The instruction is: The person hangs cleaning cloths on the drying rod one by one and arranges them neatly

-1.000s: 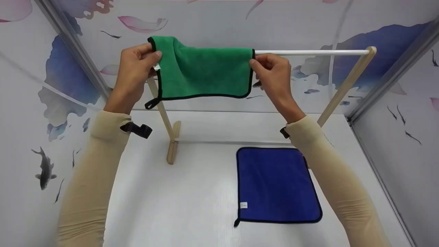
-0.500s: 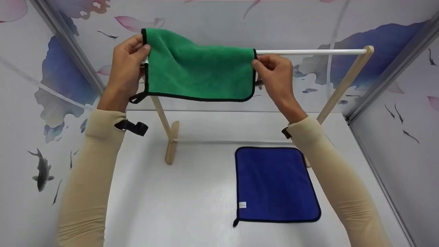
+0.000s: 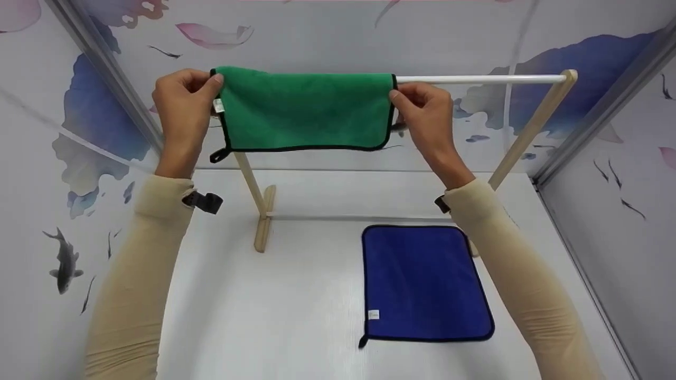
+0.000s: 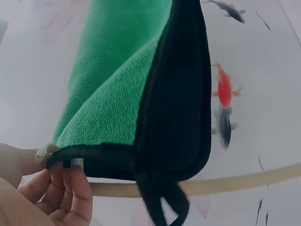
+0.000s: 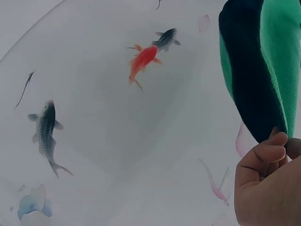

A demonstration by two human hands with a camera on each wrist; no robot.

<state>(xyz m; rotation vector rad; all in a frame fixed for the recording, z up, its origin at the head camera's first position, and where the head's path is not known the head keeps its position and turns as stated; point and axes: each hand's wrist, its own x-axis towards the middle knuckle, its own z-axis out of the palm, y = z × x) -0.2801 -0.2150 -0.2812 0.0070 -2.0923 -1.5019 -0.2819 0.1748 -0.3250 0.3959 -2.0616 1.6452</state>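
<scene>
A green towel with black edging hangs over the white top bar of a wooden-legged rack. My left hand pinches its left edge near the top, beside a small white tag. A black hanging loop dangles from the lower left corner. My right hand pinches the opposite edge just below the bar. In the left wrist view, thumb and fingers grip the towel's black border. The right wrist view shows fingertips holding the bottom of the folded towel.
A blue towel with black edging lies flat on the white table, below the rack. The rack's left foot and right post are wooden. Printed walls enclose the table on the sides and back.
My left hand has moved left, rising and then lowering, drawing the green towel's left side outward and flatter along the bar. The right hand has barely shifted; the blue towel stays put.
</scene>
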